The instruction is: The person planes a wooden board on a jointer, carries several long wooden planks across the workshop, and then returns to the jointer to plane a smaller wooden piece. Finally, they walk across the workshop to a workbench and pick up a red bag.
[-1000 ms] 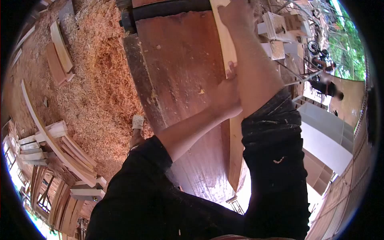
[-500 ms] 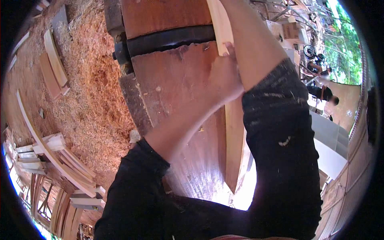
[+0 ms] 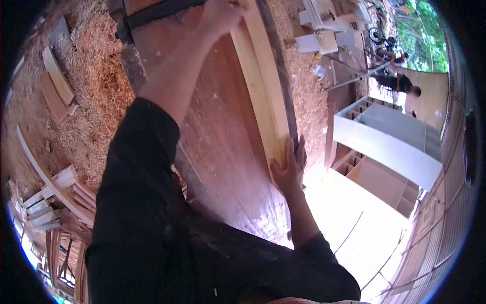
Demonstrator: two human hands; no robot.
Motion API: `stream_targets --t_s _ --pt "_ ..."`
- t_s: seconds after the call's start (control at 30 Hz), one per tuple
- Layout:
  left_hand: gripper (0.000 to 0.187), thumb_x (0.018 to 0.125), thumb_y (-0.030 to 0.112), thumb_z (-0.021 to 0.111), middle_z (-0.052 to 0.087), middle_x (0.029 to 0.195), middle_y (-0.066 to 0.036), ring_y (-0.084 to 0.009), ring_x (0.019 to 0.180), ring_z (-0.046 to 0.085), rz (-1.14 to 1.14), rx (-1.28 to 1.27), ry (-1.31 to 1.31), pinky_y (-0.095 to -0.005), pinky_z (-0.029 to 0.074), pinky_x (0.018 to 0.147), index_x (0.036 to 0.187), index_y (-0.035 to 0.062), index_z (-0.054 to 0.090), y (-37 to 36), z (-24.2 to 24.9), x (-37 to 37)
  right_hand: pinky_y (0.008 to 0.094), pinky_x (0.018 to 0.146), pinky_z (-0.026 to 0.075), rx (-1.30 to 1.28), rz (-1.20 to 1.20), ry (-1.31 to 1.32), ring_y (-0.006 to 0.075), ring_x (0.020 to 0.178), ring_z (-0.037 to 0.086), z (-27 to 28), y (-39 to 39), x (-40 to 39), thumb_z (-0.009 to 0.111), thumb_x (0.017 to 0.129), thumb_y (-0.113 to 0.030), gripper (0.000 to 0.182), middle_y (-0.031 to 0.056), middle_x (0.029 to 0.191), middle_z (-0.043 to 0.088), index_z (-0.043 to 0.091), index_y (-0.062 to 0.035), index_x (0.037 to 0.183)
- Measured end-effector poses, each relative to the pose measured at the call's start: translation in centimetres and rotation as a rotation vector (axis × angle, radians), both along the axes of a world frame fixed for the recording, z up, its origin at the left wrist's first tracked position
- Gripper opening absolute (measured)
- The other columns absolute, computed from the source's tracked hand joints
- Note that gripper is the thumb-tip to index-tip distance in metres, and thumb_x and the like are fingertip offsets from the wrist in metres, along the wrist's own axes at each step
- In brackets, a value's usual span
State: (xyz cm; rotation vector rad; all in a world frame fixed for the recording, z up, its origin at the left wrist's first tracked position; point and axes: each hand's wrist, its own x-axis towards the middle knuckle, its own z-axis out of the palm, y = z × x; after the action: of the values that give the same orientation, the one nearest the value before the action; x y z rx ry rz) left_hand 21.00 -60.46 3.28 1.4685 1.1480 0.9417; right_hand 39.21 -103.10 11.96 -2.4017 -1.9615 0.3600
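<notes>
Plank [image 3: 263, 96] lies on our reddish machine table [image 3: 217, 137]; our right hand [image 3: 289, 169] clasps its near end, our left hand [image 3: 223, 15] presses the far end, grip unclear.

The board [image 3: 263, 86] is pale bare wood, smooth and matt, lying on a desk [image 3: 223, 152] of reddish-brown wood with a worn, faintly glossy top. Rough orange wood shavings [image 3: 96, 96] cover the floor, and the sleeve [image 3: 147, 202] is black matt cloth flecked with dust.
</notes>
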Motion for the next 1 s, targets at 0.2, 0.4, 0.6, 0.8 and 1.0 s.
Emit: stream_targets --t_s 0.2,0.4,0.6,0.8,1.0 --pt "0.036 0.09 0.028 0.072 0.075 0.097 -0.013 -0.0141 0.09 0.072 0.159 -0.17 0.098 -0.0334 0.056 0.076 0.117 0.0041 0.07 -5.0 -1.3 2.4 0.056 0.105 0.048 0.015 -0.147 0.121 0.0497 0.131 0.051 -0.3 -13.7 2.2 0.076 0.084 -0.019 0.078 0.0267 0.158 0.039 0.045 -0.0134 0.156" --pt "0.042 0.087 0.03 0.077 0.072 0.083 -0.014 -0.0206 0.076 0.074 0.105 0.033 0.147 -0.0344 0.057 0.066 0.112 -0.0021 0.066 -27.7 2.8 6.4 0.0565 0.106 0.045 0.211 -0.07 0.037 0.047 0.129 0.052 0.0 -14.6 2.8 0.072 0.089 -0.024 0.056 0.0233 0.149 0.051 0.059 -0.0122 0.143" --pt "0.028 0.095 0.02 0.073 0.075 0.095 -0.004 -0.0089 0.078 0.068 0.011 -0.351 -0.085 -0.0271 0.055 0.063 0.116 0.0017 0.072 -27.5 3.8 6.1 0.0558 0.109 0.04 0.374 -0.033 0.072 0.044 0.135 0.049 -1.6 -11.5 2.8 0.075 0.088 -0.03 0.049 0.0196 0.151 0.051 0.066 -0.0172 0.135" --pt "0.037 0.095 0.022 0.074 0.075 0.107 -0.005 -0.0116 0.09 0.07 0.027 -0.386 -0.081 -0.0268 0.058 0.064 0.126 0.0018 0.071 -23.1 4.5 5.3 0.0576 0.11 0.035 0.381 -0.083 0.067 0.0374 0.143 0.045 -1.6 -7.0 1.7 0.075 0.089 -0.032 0.042 0.0152 0.157 0.049 0.07 -0.0206 0.129" --pt "0.036 0.096 0.025 0.072 0.072 0.111 -0.009 -0.0184 0.1 0.071 0.103 -0.319 -0.146 -0.0345 0.063 0.074 0.123 0.0003 0.071 -11.3 2.1 3.3 0.0559 0.117 0.032 0.349 -0.082 -0.039 0.0359 0.147 0.041 -2.4 4.3 -1.1 0.072 0.091 -0.037 0.057 0.0163 0.159 0.045 0.059 -0.0183 0.144"
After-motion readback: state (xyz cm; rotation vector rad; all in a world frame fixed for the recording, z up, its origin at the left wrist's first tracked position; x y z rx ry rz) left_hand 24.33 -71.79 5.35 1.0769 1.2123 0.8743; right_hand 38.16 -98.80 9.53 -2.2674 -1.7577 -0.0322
